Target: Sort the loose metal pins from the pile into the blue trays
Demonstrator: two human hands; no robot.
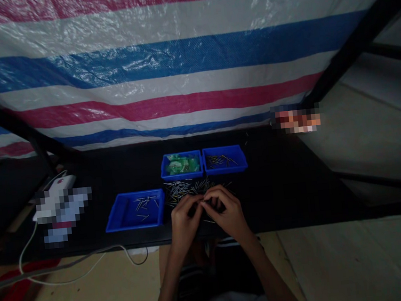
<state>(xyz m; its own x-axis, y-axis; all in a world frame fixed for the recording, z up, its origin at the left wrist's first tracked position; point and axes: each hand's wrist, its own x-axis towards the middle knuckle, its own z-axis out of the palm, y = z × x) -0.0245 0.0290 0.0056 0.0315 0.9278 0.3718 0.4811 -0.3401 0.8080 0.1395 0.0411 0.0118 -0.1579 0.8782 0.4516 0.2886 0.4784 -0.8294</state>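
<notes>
My left hand [186, 218] and my right hand [226, 210] meet at the fingertips over the near middle of the black table. Both are closed in a pinch; whatever lies between the fingertips is too small to make out. Just beyond them spreads a loose pile of thin metallic pins [179, 190]. Behind the pile stand two blue trays side by side: the left tray [182, 176] holds green and pale packets, the right tray [226, 169] holds thin pins. A third blue tray [124, 214], left of my hands, has several pins inside.
A white power strip [56, 195] and a blurred item lie at the table's left, with a cable [28, 243] hanging over the front edge. A striped sheet [177, 53] hangs behind. Black frame bars [354, 55] rise at both sides.
</notes>
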